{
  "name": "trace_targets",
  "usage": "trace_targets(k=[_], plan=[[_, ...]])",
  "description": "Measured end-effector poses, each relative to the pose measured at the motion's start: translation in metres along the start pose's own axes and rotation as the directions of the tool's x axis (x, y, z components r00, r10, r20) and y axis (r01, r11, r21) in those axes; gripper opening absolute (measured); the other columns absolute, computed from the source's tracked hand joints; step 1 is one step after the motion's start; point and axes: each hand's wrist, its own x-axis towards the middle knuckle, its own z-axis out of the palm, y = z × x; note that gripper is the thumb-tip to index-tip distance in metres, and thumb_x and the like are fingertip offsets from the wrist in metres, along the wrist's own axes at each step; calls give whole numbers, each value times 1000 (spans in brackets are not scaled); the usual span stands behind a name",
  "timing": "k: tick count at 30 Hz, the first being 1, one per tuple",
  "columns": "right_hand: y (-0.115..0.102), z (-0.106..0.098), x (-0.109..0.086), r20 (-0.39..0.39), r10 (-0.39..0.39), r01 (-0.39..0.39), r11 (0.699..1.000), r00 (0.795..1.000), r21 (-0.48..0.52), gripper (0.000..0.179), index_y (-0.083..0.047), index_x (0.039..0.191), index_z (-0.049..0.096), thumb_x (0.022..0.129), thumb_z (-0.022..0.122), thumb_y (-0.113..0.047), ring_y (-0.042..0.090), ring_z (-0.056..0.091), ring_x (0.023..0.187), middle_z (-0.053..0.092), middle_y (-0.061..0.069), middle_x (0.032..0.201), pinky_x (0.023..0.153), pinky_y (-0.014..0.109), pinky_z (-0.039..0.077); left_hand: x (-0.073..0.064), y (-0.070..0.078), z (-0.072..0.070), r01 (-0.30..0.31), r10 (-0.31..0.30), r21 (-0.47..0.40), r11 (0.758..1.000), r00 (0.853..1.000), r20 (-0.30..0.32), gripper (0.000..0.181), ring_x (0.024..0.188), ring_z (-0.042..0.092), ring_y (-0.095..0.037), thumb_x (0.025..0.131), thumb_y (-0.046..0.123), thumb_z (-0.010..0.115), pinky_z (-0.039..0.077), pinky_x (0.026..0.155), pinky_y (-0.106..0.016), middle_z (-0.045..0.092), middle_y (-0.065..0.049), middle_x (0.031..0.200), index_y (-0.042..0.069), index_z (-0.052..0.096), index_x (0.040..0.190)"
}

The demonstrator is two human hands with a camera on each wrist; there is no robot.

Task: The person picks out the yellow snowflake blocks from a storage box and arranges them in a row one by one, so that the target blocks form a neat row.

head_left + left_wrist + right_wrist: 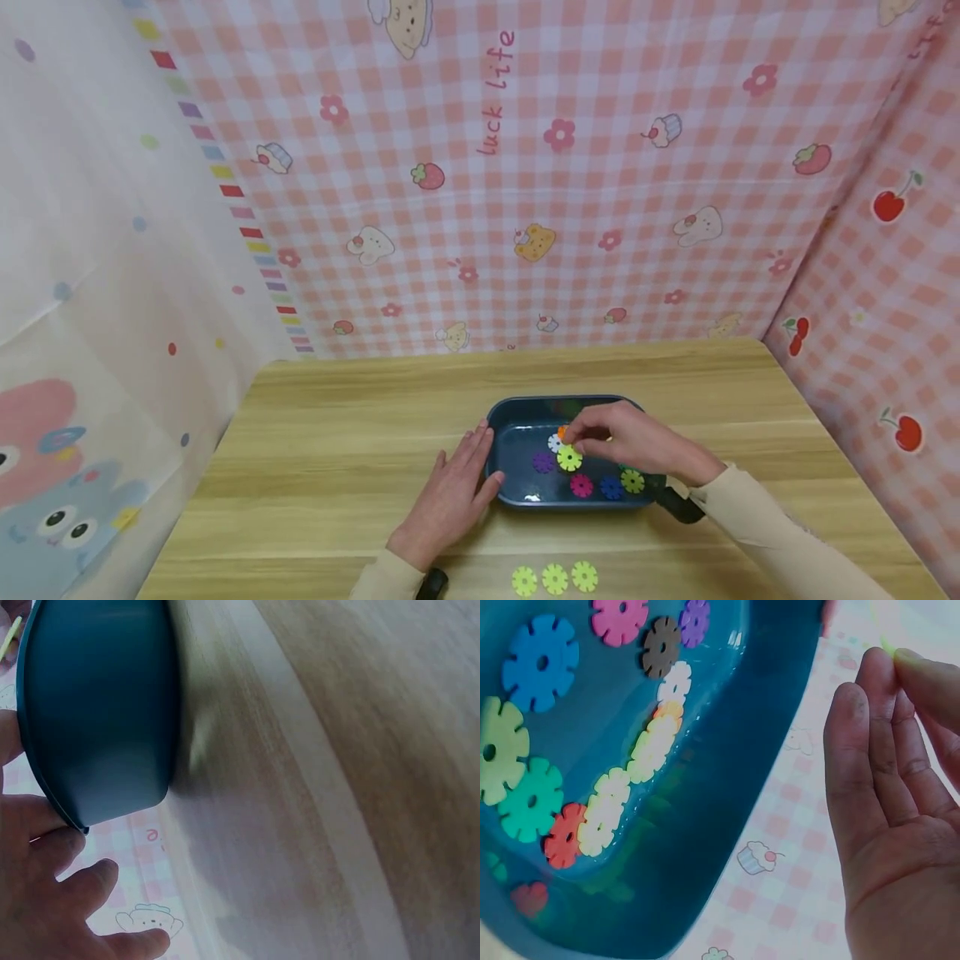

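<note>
A dark blue tray [525, 405] stands on the wooden table [337, 433] with several coloured snowflake discs [581, 485] lying in it. My right hand [583, 433] is over the tray and pinches a yellow-green disc [569, 457] by its top edge. In the right wrist view the right hand's fingers [877, 750] are beside the tray [727, 787]; the pinched disc shows only as a blurred greenish sliver [886, 643]. My left hand [457, 479] lies flat on the table, its straight fingertips against the tray's left wall [97, 712].
Three yellow-green discs [554, 578] lie in a row on the table near its front edge. Pink checked cloth [525, 208] hangs behind and to the right, and white cloth [90, 292] to the left. Bare wood spreads left of the tray.
</note>
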Motion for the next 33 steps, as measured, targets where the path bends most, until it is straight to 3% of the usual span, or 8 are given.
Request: trace_targets(k=[9, 14, 20, 25, 28, 33], plan=[[-8, 8, -33, -50, 16, -13, 999, 999, 49, 12, -20, 110, 76, 101, 70, -17, 6, 66, 89, 72, -9, 102, 81, 26, 59, -3, 3, 4, 11, -11, -10, 1000, 1000, 14, 65, 153, 31, -34, 110, 41, 47, 29, 115, -71, 25, -8, 171, 4, 34, 161], [-10, 14, -50, -94, 22, -16, 998, 995, 58, 14, -22, 108, 75, 99, 71, -13, 5, 63, 87, 71, -14, 101, 78, 25, 59, -3, 3, 6, 2, -2, -21, 1000, 1000, 12, 64, 153, 31, -35, 110, 41, 46, 29, 114, -71, 25, -8, 171, 4, 34, 161], [-12, 21, -65, -153, 40, -29, 997, 987, 71, 10, -19, 106, 76, 99, 72, -14, 4, 62, 83, 70, -15, 97, 74, 24, 58, -3, 2, 7, -3, 4, -34, 999, 1000, 4, 64, 152, 32, -35, 110, 40, 46, 29, 115, -71, 25, -9, 171, 3, 34, 161], [-11, 26, -74, -180, 64, -46, 994, 982, 102, 14, -17, 105, 76, 96, 74, -6, 3, 64, 83, 71, -14, 98, 74, 24, 59, -1, 1, 5, -5, 5, -29, 1000, 1000, -6, 64, 153, 31, -36, 110, 40, 47, 28, 115, -70, 25, -10, 170, 3, 34, 161], [-8, 29, -79, -190, 56, -37, 994, 980, 103, 14, -16, 104, 76, 96, 74, -5, 4, 65, 83, 72, -12, 97, 73, 24, 59, 1, 1, 4, -3, 3, -26, 1000, 1000, -8, 64, 153, 30, -37, 110, 41, 46, 27, 116, -70, 25, -10, 170, 4, 34, 161], [-5, 34, -89, -156, 122, -100, 984, 980, 146, 11, -15, 105, 77, 97, 73, -9, 3, 62, 81, 72, -13, 97, 74, 23, 59, 1, 1, 2, -3, 3, -30, 1000, 1000, -7, 65, 153, 30, -36, 110, 41, 46, 27, 116, -70, 25, -10, 170, 3, 34, 161]])
